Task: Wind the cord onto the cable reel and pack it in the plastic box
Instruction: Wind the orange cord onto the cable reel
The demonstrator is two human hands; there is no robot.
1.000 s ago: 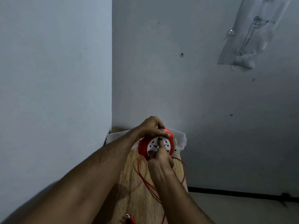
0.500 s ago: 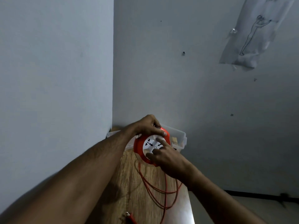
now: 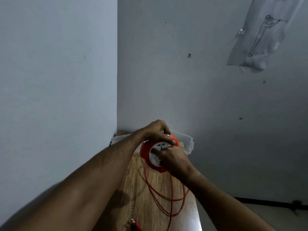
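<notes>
One clear plastic box (image 3: 187, 142) sits behind the cable reel (image 3: 146, 151).

The left hand (image 3: 156, 132) covers the reel's (image 3: 146, 150) top rim; the right hand (image 3: 175, 160) hides its lower right face. The box (image 3: 186, 140) shows only in part behind them. The cord (image 3: 171, 194) and plug (image 3: 135, 224) run off the bottom edge.

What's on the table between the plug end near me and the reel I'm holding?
In the head view, loose loops of red cord on the wooden table lie between plug and cable reel.
</notes>
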